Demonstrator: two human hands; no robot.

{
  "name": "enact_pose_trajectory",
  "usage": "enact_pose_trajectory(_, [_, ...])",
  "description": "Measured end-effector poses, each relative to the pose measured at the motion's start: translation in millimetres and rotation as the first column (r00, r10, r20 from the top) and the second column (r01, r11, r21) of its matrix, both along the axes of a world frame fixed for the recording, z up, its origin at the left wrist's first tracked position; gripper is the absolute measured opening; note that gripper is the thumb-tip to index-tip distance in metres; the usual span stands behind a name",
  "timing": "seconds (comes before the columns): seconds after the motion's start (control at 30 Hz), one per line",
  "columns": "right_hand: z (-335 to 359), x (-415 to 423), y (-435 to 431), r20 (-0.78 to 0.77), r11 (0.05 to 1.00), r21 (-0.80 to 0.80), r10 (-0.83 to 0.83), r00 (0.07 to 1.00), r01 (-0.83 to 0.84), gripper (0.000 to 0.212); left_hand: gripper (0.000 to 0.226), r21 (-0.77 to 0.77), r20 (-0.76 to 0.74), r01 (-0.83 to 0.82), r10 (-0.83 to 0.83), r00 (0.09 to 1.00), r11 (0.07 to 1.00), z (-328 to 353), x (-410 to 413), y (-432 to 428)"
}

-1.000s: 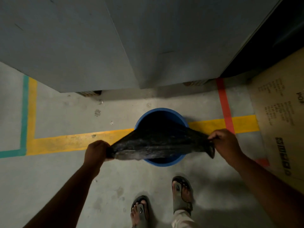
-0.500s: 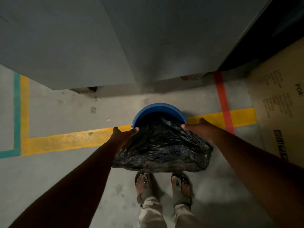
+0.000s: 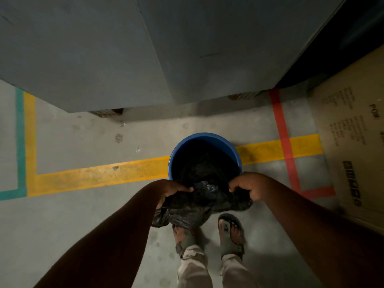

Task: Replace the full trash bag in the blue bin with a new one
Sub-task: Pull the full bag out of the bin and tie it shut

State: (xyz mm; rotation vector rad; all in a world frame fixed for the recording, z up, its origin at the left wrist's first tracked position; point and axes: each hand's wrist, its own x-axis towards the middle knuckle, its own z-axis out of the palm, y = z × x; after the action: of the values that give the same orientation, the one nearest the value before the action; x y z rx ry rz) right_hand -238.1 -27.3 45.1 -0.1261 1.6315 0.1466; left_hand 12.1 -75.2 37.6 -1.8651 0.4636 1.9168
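Fingers of left hand (image 3: 172,189) and right hand (image 3: 248,187) pinching crumpled black plastic trash bag (image 3: 204,201), gathering it over near rim of round blue plastic bin (image 3: 205,138), on grey concrete floor (image 3: 83,215).

Both arms reach forward and down from the bottom corners of the view, forearms bare and converging toward the centre. Left hand (image 3: 173,189) palm down, knuckles up, fingers (image 3: 182,189) curled and closed around a bunch of black trash bag (image 3: 199,204); wrist roughly in line with the forearm. Right hand (image 3: 250,188) level with the left, well apart from it, back of hand toward the camera, fingers folded under and clenched on the bag's other side. Elbows out of view. 2 feet in sandals below the hands: right foot (image 3: 231,233) plain, left foot (image 3: 182,238) partly hidden by the hanging bag. Light trouser legs at the bottom edge
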Motion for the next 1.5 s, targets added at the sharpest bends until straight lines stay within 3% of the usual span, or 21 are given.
enact_pose_trajectory(0.1, [-1.4,11.6,4.5,0.027,0.999,0.014,-0.032,0.999,0.032,0.014,0.035,0.025,0.031,0.039,-0.04,0.999,0.999,1.5,-5.8,7.0])
enact_pose_trajectory(0.23, [-1.4,37.7,11.7,0.024,0.999,0.015,-0.039,0.999,0.038,0.032,0.019,0.012,-0.004,-0.056,0.056,0.998,0.998,1.1,-19.2,25.5])
enact_pose_trajectory(0.33, [5.2,65.1,20.1,0.059,0.984,0.04,-0.177,0.982,0.175,0.043,0.032,-0.074,-0.022,-0.216,0.215,0.976,0.974,-2.6,-29.4,45.2])
enact_pose_trajectory(0.43, [19.0,91.6,28.7,0.031,0.971,-0.077,-0.224,0.974,0.226,0.031,0.038,-0.053,-0.061,-0.446,0.443,0.894,0.893,8.3,-43.2,59.2])
enact_pose_trajectory(0.5, [25.5,103.9,37.7,-0.079,0.968,-0.228,-0.129,0.989,0.108,0.03,0.041,-0.041,-0.066,-0.534,0.531,0.845,0.845,14.3,-49.2,61.2])
enact_pose_trajectory(0.53, [31.8,107.2,42.1,-0.191,0.951,-0.299,0.026,0.981,-0.084,0.033,0.044,-0.04,-0.081,-0.558,0.554,0.829,0.829,17.7,-50.8,61.3])
enact_pose_trajectory(0.63, [45.9,110.1,56.3,-0.473,0.693,-0.455,0.344,0.811,-0.559,0.025,0.046,-0.036,-0.184,-0.559,0.545,0.818,0.828,28.9,-52.2,51.6])
enact_pose_trajectory(0.7, [52.9,110.9,66.3,-0.505,0.47,-0.574,0.442,0.741,-0.671,0.026,0.037,-0.019,-0.196,-0.477,0.465,0.863,0.879,37.8,-53.9,42.7])
enact_pose_trajectory(0.77, [56.3,106.2,74.4,-0.448,0.382,-0.663,0.487,0.75,-0.644,0.026,0.028,-0.077,-0.196,-0.339,0.319,0.927,0.938,40.6,-55.7,37.2])
enact_pose_trajectory(0.83, [58.5,97.2,77.7,-0.316,0.54,-0.723,0.295,0.901,-0.431,0.021,0.017,-0.283,-0.132,-0.156,0.122,0.984,0.947,38.7,-55.9,33.5])
enact_pose_trajectory(0.87, [58.5,92.4,75.6,-0.223,0.669,-0.719,0.037,0.974,-0.19,0.022,0.016,-0.314,-0.086,-0.091,0.067,0.994,0.945,38.8,-56.8,33.0])
enact_pose_trajectory(0.93, [48.8,81.7,65.9,-0.028,0.784,-0.489,-0.453,0.891,0.383,0.032,0.018,-0.363,-0.052,0.034,-0.056,0.997,0.931,47.0,-59.9,36.4])
enact_pose_trajectory(0.97, [44.1,77.4,59.9,0.052,0.803,-0.275,-0.537,0.842,0.529,0.046,0.024,-0.418,-0.002,0.167,-0.184,0.983,0.893,50.9,-61.3,39.2])
enact_pose_trajectory(1.07, [37.0,79.6,33.9,0.26,0.831,0.128,-0.555,0.79,0.541,0.071,0.028,-0.577,0.053,0.437,-0.502,0.863,0.69,55.0,-68.0,64.4])
enact_pose_trajectory(1.17, [20.7,92.5,3.3,0.214,0.801,0.115,-0.598,0.773,0.588,0.044,0.037,-0.687,0.19,0.505,-0.541,0.819,0.523,50.7,-67.7,93.1])
enact_pose_trajectory(1.23, [16.9,98.2,-14.5,0.196,0.878,0.077,-0.477,0.857,0.472,0.02,0.029,-0.833,0.217,0.404,-0.447,0.868,0.38,51.9,-59.6,102.7])
enact_pose_trajectory(1.27, [14.1,97.9,-18.3,0.162,0.933,0.039,-0.36,0.919,0.359,0.025,0.023,-0.88,0.19,0.312,-0.337,0.922,0.359,55.8,-52.8,104.6])
enact_pose_trajectory(1.3, [10.7,97.1,-18.6,0.131,0.966,-0.014,-0.256,0.958,0.26,0.029,0.029,-0.901,0.171,0.216,-0.15,0.974,0.376,58.3,-45.0,103.4])
enact_pose_trajectory(1.37, [16.9,98.4,-17.9,0.054,0.982,-0.083,-0.165,0.985,0.169,0.021,0.05,-0.838,0.085,-0.062,0.241,0.967,0.542,53.8,-33.5,86.5])
enact_pose_trajectory(1.43, [26.9,99.3,-7.9,0.053,0.969,-0.183,-0.158,0.986,0.165,0.007,0.082,-0.436,0.006,-0.339,0.379,0.925,0.834,36.4,-28.3,58.1])
enact_pose_trajectory(1.5, [31.4,105.7,10.0,0.109,0.95,-0.255,-0.156,0.982,0.179,0.01,0.118,0.054,-0.118,-0.377,0.381,0.917,0.925,28.7,-32.1,28.4])
